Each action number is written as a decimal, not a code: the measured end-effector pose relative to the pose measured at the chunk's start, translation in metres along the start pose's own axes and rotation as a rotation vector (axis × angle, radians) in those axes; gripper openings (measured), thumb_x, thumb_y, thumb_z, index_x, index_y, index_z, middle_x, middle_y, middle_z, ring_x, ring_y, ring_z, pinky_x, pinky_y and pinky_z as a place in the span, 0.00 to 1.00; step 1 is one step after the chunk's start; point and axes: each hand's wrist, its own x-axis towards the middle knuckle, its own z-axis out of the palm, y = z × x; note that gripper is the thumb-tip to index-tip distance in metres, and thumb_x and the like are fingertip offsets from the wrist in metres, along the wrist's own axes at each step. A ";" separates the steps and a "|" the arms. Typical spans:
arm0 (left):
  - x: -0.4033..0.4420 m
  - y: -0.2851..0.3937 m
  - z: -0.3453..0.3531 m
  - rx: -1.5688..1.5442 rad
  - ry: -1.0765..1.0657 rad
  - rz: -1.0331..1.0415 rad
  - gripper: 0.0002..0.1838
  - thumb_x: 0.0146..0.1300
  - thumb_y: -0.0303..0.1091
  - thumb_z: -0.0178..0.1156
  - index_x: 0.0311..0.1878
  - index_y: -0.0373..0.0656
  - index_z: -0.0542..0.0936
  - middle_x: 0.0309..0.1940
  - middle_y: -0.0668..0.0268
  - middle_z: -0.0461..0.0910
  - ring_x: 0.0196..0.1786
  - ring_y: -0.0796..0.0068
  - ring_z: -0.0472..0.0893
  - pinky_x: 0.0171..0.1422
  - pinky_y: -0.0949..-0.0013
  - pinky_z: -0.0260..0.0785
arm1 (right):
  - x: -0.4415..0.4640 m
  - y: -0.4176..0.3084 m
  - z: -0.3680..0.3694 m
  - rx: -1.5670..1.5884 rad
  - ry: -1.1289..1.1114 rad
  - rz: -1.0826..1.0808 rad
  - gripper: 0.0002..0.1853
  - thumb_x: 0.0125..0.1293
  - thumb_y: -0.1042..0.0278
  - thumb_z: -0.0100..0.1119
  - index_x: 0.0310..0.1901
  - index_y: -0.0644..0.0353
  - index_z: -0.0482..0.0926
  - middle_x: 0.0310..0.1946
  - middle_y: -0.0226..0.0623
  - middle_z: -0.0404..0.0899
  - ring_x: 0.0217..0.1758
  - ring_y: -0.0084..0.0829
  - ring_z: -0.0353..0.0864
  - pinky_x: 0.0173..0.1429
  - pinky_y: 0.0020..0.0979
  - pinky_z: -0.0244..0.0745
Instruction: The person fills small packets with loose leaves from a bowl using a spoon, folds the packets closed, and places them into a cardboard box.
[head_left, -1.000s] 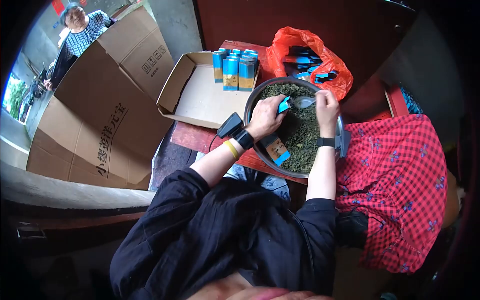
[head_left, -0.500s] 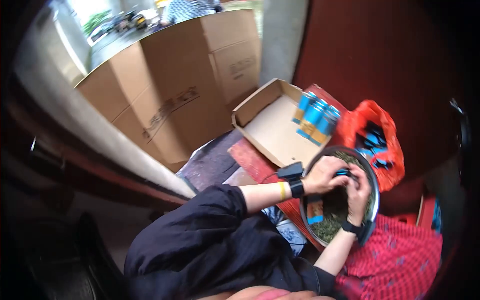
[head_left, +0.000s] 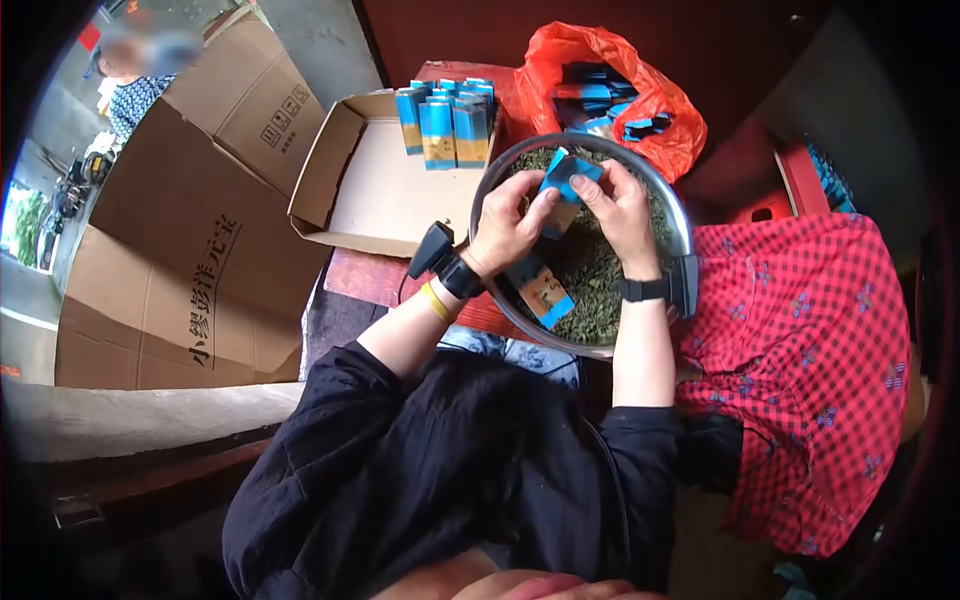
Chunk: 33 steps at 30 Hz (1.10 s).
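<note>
A small blue and tan packet (head_left: 572,176) is held over a metal basin (head_left: 684,222) of dried green leaves (head_left: 598,290). My left hand (head_left: 512,222) pinches its left side. My right hand (head_left: 622,212) grips the right side, thumb across the front. The packet's top edge looks bent or folded, and its lower part is partly hidden by fingers. Another packet (head_left: 546,296), tan with a blue end, lies on the leaves at the basin's lower left, below my left hand.
An open cardboard tray (head_left: 375,205) behind holds several upright packets (head_left: 440,135). An orange-red plastic bag (head_left: 680,130) with more blue packets stands beyond the basin. A large cardboard box (head_left: 170,270) is at left, red checked cloth (head_left: 800,330) at right. A person (head_left: 135,100) is outside.
The view has swung right and levelled, so the basin sits nearer the middle. Both hands remain over the basin; the packet between them now shows more plainly.
</note>
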 end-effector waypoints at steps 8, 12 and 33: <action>0.031 0.025 -0.045 0.313 -0.042 0.090 0.11 0.66 0.35 0.64 0.44 0.37 0.82 0.30 0.62 0.83 0.35 0.76 0.83 0.40 0.73 0.75 | 0.003 0.002 0.003 0.164 -0.067 0.027 0.14 0.72 0.55 0.59 0.45 0.59 0.79 0.31 0.24 0.80 0.34 0.13 0.74 0.39 0.18 0.68; 0.091 -0.035 -0.119 0.280 0.189 -0.135 0.12 0.66 0.35 0.62 0.46 0.37 0.84 0.36 0.64 0.85 0.38 0.76 0.83 0.44 0.71 0.75 | 0.005 0.011 0.008 0.215 -0.047 0.115 0.16 0.74 0.57 0.55 0.55 0.59 0.76 0.41 0.29 0.83 0.37 0.15 0.79 0.40 0.18 0.71; 0.146 -0.240 -0.206 -0.045 0.569 -0.506 0.16 0.61 0.30 0.61 0.51 0.35 0.83 0.44 0.61 0.86 0.43 0.72 0.83 0.49 0.69 0.75 | 0.001 0.016 0.011 0.138 -0.170 0.323 0.12 0.72 0.64 0.55 0.51 0.59 0.78 0.39 0.28 0.84 0.36 0.16 0.79 0.38 0.18 0.71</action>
